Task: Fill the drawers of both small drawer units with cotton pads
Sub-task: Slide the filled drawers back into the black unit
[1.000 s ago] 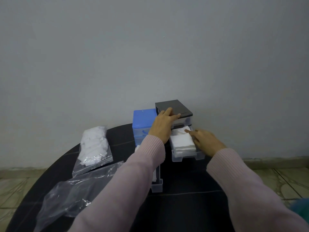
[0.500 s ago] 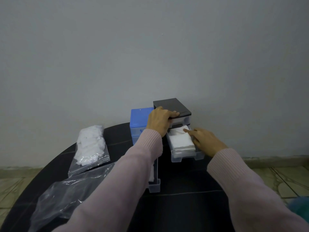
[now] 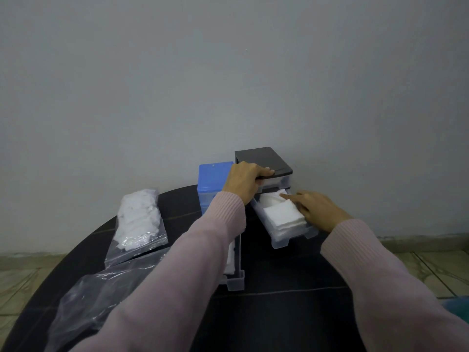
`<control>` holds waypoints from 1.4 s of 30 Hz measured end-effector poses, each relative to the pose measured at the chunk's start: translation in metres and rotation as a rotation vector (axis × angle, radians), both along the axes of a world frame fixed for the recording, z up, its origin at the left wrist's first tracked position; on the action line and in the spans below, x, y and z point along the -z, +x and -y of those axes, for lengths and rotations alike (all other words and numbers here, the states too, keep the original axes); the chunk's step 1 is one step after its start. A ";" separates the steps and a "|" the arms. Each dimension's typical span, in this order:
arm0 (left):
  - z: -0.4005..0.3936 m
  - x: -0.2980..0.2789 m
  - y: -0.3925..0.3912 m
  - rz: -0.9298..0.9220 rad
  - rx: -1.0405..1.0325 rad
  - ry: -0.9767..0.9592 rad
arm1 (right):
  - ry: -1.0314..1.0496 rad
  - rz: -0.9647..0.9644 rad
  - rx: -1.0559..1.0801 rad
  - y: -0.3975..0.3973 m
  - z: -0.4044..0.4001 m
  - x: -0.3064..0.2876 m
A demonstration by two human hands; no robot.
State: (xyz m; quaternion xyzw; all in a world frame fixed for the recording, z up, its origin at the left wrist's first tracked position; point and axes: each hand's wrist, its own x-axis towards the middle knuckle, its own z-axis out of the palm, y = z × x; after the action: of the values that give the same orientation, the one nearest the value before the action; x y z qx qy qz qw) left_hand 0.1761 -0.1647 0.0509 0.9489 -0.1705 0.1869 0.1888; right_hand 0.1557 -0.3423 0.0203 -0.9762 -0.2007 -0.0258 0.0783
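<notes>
A black-topped drawer unit point(image 3: 266, 158) and a blue drawer unit point(image 3: 212, 180) stand side by side at the table's far edge. My left hand point(image 3: 245, 182) grips the front corner of the black unit's top. A clear drawer point(image 3: 291, 237) is pulled out of the black unit and holds a stack of white cotton pads point(image 3: 283, 217). My right hand point(image 3: 317, 208) rests along that drawer's right side, its forefinger lying on the pads. Another clear drawer point(image 3: 234, 276) with pads sits out on the table, mostly hidden under my left sleeve.
A clear bag of cotton pads point(image 3: 138, 219) lies on the round dark table point(image 3: 279, 313) to the left. A crumpled clear bag point(image 3: 101, 298) lies nearer me. A grey wall is right behind the units, and tiled floor lies beyond the table edge.
My left hand has slid a little further onto the black unit's top. My right forefinger stays on the pads in the pulled-out drawer. The view has shifted slightly.
</notes>
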 end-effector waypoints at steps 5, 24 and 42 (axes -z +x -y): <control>-0.001 -0.003 -0.001 0.007 0.018 0.007 | -0.010 0.079 0.059 0.001 -0.011 0.004; -0.001 -0.004 -0.002 0.036 0.048 -0.021 | 0.086 0.143 0.203 -0.007 -0.032 0.008; 0.003 -0.001 -0.009 -0.113 0.137 0.086 | 0.702 -0.165 0.370 -0.017 -0.020 -0.002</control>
State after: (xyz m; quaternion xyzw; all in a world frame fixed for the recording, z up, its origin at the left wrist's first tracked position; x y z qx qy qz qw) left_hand 0.1671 -0.1679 0.0520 0.9512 -0.2321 0.1124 0.1695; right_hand 0.1386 -0.3227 0.0225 -0.9086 0.0064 -0.0281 0.4167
